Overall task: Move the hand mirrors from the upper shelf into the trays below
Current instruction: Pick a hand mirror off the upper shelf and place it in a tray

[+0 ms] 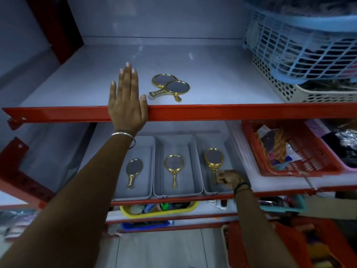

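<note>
Two gold hand mirrors lie overlapping on the upper shelf, near its red front edge. My left hand rests flat and open on that edge, just left of them. Below stand three grey trays side by side. The left tray holds one mirror, the middle tray another. In the right tray lies a third mirror, and my right hand pinches the end of its handle.
Blue and white baskets fill the upper shelf's right end. A red basket of oddments sits right of the trays. Lower shelves carry a yellow tray and a blue one. A red upright post stands at the back left.
</note>
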`<state>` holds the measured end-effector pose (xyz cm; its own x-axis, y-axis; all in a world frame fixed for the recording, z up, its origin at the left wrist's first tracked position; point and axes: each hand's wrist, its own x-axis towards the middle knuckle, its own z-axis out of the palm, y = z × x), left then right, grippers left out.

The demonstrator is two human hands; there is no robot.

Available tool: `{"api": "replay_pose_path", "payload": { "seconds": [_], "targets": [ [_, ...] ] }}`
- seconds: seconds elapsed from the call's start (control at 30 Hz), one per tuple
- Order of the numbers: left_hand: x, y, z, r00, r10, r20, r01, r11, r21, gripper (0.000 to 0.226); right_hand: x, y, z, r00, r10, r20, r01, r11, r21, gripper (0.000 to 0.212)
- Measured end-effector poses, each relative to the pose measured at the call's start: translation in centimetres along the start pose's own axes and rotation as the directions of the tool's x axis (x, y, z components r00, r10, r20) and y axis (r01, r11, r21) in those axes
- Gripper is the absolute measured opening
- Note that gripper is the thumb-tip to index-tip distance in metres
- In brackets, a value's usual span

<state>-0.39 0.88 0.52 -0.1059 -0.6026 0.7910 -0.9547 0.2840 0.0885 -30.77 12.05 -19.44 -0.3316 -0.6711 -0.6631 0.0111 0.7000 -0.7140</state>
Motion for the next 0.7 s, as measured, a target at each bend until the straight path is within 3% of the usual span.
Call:
{"api": "replay_pose_path", "payload": {
  "seconds": [0.13,0.23,0.33,0.43,0.57,0.7],
  "targets": [
    [0.0,-0.1,0.5,1.000,0.008,-0.026,-0.008,1.000,0.009,0.062,1.7,0.2,1.1,0.997,0.022,-0.072,-0.022,1.000,-0.002,0.016],
    [0.0,-0.2,0.6,0.999,0.013,-0.030,-0.013,1.000,0.022,0.062,2.4,0.5,1.7,0.992,0.013,-0.128,-0.033,0.987,-0.157,0.018],
    [0.1,-0.2,0.6,0.999,0.018,-0.030,-0.017,1.000,0.027,0.062,2.4,0.5,1.8,0.980,-0.034,-0.198,-0.017,0.968,-0.252,0.042],
    [0.1,-0.2,0.3,1.000,0.005,-0.004,-0.005,1.000,0.013,0.062,-0.1,-1.1,1.1,0.973,-0.090,-0.212,0.036,0.968,-0.247,0.038],
    [0.1,-0.3,-0.2,0.999,0.015,0.040,-0.015,1.000,0.000,0.062,-6.1,-4.6,0.7,0.918,-0.312,-0.244,0.329,0.944,0.028,0.029],
    [0.2,-0.6,-1.2,0.995,0.057,0.084,-0.058,0.998,0.003,0.062,-14.3,-9.8,1.3,0.795,-0.598,-0.101,0.605,0.794,0.060,0.023]
  ]
}}
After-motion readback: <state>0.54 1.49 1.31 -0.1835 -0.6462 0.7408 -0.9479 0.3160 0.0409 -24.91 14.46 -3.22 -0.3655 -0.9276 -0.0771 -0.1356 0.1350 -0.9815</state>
